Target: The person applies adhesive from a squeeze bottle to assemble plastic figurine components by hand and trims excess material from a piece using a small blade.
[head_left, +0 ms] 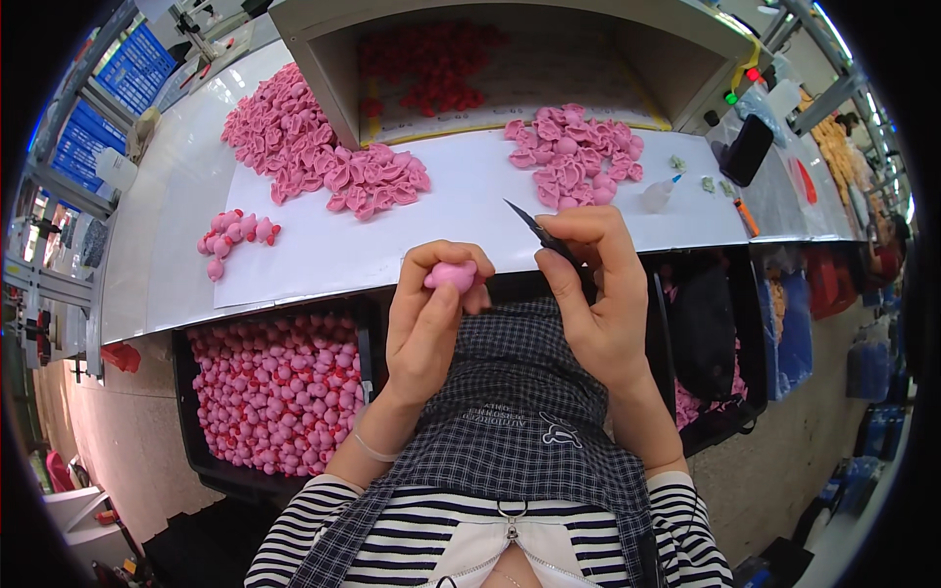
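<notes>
My left hand [423,318] is closed around a small glossy pink toy piece [452,276], rounded with little bumps, held between thumb and fingers over the table's front edge. To its right, my right hand [600,294] grips slim black pointed tweezers [541,233], their tip up and leftward, apart from the toy piece. Beyond my hands, loose pink shell-like pieces [573,157] are heaped on the white sheet [461,220]. A larger pink heap [294,137] spreads at the back left. Several round pink pieces with red parts [235,235] sit together at the left.
Below the table at left, a black bin [186,392] is full of pink-and-red pieces. Another black bin [750,392] stands at right. A grey open-fronted box [323,78] holds red pieces. A small bottle [657,196], an orange tool [747,218] and a phone [747,152] are at right.
</notes>
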`<state>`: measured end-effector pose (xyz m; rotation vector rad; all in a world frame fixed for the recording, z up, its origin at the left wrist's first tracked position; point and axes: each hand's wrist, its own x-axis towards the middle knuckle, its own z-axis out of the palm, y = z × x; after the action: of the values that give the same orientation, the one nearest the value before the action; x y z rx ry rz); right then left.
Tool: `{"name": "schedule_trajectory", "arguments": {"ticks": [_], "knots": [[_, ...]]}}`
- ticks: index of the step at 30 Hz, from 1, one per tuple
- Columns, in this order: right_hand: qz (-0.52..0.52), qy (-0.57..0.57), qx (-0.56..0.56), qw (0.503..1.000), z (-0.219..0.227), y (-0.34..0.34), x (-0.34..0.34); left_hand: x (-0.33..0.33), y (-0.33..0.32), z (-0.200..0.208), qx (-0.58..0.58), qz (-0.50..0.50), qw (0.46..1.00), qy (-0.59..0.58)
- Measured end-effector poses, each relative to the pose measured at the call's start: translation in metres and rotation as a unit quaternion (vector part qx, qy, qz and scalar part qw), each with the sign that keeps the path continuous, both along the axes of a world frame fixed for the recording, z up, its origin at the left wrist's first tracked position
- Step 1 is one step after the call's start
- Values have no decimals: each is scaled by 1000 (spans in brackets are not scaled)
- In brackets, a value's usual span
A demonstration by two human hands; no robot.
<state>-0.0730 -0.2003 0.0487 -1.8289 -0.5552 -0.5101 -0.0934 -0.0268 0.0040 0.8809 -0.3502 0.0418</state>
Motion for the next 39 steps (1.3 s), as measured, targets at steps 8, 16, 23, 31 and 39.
{"name": "schedule_trajectory", "arguments": {"ticks": [8, 16, 23, 31, 39], "knots": [[-3, -5, -30, 1000, 3, 6, -6, 2, 2, 2, -8, -57, 996, 67], [-53, -2, -11, 999, 1, 3, -12, -3, -1, 8, 114, -27, 993, 14], [-44, -44, -34, 997, -2, 3, -16, -4, -6, 8, 124, 57, 990, -27], [-49, -49, -66, 995, 2, 5, -20, -4, -4, 8, 173, 87, 980, -35], [-58, -54, -72, 994, 1, 7, -19, -4, -4, 7, 180, 90, 979, -39]]}}
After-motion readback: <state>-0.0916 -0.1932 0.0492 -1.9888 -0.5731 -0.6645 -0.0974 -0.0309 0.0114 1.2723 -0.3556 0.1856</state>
